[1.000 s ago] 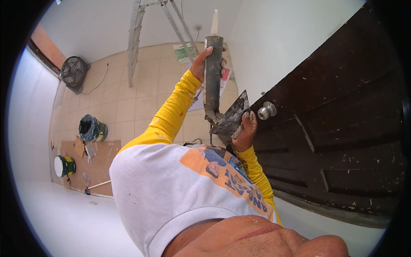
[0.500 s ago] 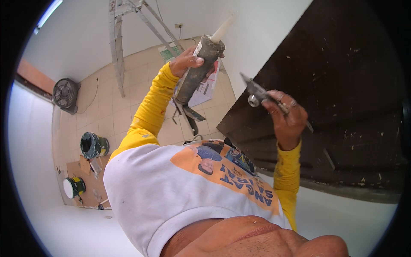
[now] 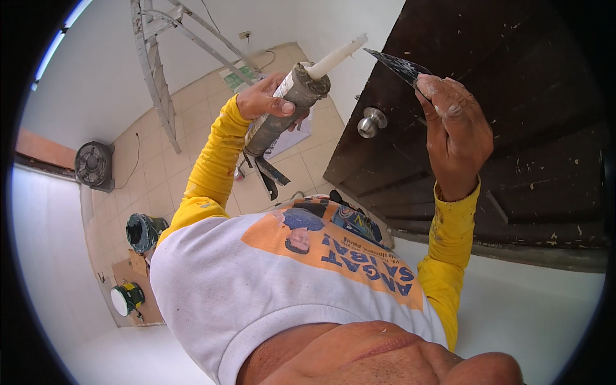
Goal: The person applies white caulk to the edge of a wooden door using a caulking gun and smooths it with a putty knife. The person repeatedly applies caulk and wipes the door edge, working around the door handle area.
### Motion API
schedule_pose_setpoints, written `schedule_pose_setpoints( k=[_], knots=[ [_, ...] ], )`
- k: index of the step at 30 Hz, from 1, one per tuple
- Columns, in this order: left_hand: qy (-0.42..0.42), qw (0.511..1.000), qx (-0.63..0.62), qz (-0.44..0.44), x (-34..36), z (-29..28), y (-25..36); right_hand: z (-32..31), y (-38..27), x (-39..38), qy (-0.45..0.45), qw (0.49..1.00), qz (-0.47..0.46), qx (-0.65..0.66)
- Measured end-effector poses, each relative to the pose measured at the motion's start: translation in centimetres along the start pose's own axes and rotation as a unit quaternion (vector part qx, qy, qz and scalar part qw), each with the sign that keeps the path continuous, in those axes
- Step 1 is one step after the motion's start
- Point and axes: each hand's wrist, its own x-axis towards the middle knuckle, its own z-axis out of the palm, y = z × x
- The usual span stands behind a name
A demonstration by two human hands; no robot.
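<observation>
Grey caulking gun (image 3: 277,122) in one hand, thin blade in the other

So the left hand (image 3: 264,99) is wrapped round the barrel up near the front end, thumb across the top, nowhere near the trigger handle (image 3: 271,178) hanging at the back. The gun sits out in front of the chest, tilted, and its whitish nozzle (image 3: 337,58) points up and to the right. The right hand (image 3: 457,122) has a flat, smeared scraper (image 3: 401,66) pinched between thumb and fingers, with white smudges on the fingers too. The blade's corner is near the nozzle tip; can't tell from this angle if they touch.

Just past the right hand there's a dark brown door (image 3: 532,154), all scuffed, with a round metal knob (image 3: 370,123) below the blade in view. Yellow sleeves (image 3: 215,154) and a white printed shirt (image 3: 212,276) are nearer the camera.

Further out on the tiled floor (image 3: 147,170): a stepladder (image 3: 154,80), a dark fan (image 3: 94,165), an open bucket (image 3: 145,232), and a white-lidded one (image 3: 122,299) over by some brown board (image 3: 152,309).
</observation>
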Motion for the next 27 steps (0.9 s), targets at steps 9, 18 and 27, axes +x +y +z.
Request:
schedule_pose_setpoints(
  k=[9, 18, 27],
  knots=[
    [0.016, 0.996, 0.045, -0.071, 0.0, 0.2, 0.1, -0.1, 0.6, -0.7, -0.017, 0.999, 0.022, 0.027],
    [-0.014, 0.992, 0.097, -0.073, 0.6, 0.3, 0.6, 0.0, 2.1, -3.0, 0.052, 0.998, 0.01, -0.037],
    [0.062, 0.994, 0.032, -0.084, -2.9, -1.2, -2.4, -1.8, -1.7, -15.3, 0.09, 0.94, 0.323, 0.057]
  ],
)
